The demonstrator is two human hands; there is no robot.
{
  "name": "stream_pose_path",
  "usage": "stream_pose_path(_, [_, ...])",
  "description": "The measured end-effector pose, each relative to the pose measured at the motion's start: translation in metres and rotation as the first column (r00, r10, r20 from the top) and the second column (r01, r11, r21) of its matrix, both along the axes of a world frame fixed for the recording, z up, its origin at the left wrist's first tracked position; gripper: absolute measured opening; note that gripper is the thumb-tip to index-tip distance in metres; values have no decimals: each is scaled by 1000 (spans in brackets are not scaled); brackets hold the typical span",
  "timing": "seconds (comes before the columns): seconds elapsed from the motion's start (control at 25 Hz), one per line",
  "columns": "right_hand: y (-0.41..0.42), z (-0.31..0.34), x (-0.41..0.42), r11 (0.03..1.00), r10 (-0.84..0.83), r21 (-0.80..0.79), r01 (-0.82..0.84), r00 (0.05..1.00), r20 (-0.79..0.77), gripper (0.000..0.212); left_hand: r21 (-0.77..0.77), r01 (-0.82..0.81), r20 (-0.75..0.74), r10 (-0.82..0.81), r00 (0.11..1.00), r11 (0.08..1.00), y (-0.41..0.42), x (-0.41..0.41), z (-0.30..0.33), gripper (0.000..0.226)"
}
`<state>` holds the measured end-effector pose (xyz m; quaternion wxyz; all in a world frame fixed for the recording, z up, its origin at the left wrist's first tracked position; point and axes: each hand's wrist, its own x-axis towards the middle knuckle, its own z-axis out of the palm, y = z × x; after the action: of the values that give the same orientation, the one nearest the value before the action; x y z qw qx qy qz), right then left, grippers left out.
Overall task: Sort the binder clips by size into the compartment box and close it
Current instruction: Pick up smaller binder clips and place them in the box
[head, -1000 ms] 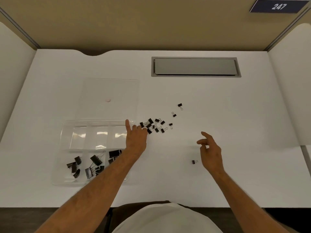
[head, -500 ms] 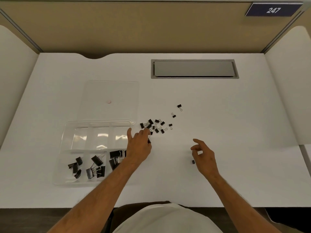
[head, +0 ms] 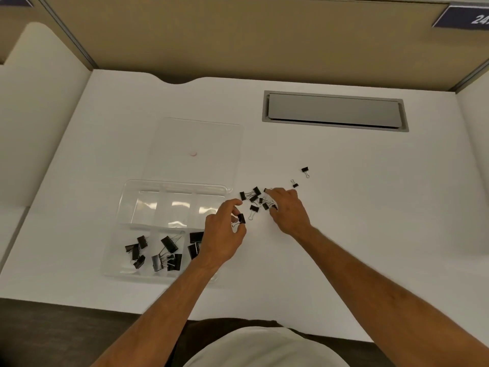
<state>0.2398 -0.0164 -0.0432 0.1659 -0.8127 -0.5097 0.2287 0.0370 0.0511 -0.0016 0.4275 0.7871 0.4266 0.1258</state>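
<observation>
A clear compartment box [head: 124, 193] lies open on the white desk, its lid [head: 198, 136] flat behind it. Black binder clips fill the three near compartments: left [head: 136, 250], middle [head: 166, 256], right [head: 195, 241]. My left hand [head: 223, 237] hovers at the box's right edge, pinching one small binder clip [head: 241, 218] in its fingertips. A pile of small loose clips [head: 252, 198] lies just right of the box. My right hand [head: 288, 210] rests on the pile's right side, fingers curled over a clip [head: 275, 207]. Two more clips [head: 295, 184] [head: 305, 170] lie farther right.
A grey cable hatch [head: 334, 111] is set into the desk at the back right. White side dividers [head: 39, 102] and a tan back panel enclose the desk. A blue number sign [head: 465, 19] hangs top right. The desk's front edge runs just before my body.
My left hand drew back from the pile with a small clip pinched. My right hand moved up and left onto the pile; the lone clip beside it is gone from the desk.
</observation>
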Motion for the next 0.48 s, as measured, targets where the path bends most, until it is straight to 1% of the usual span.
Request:
stream_pose_path(0.2, [50,-15,0,980,169,-129,-148,971,170,54,6,-32,19,31,999,999,12,1,1,56])
stream_pose_path(0.28, [57,-21,-2,975,200,-143,-172,955,219,53,14,-23,23,23,999,1000,17,2,0,56])
stream_pose_path(0.36, [60,-26,-2,973,212,-148,-179,945,249,47,19,-17,28,16,999,1000,20,1,-2,55])
stream_pose_path(0.48, [58,-32,-2,973,210,-160,-168,932,295,28,22,-36,33,35,999,999,19,-3,-4,53])
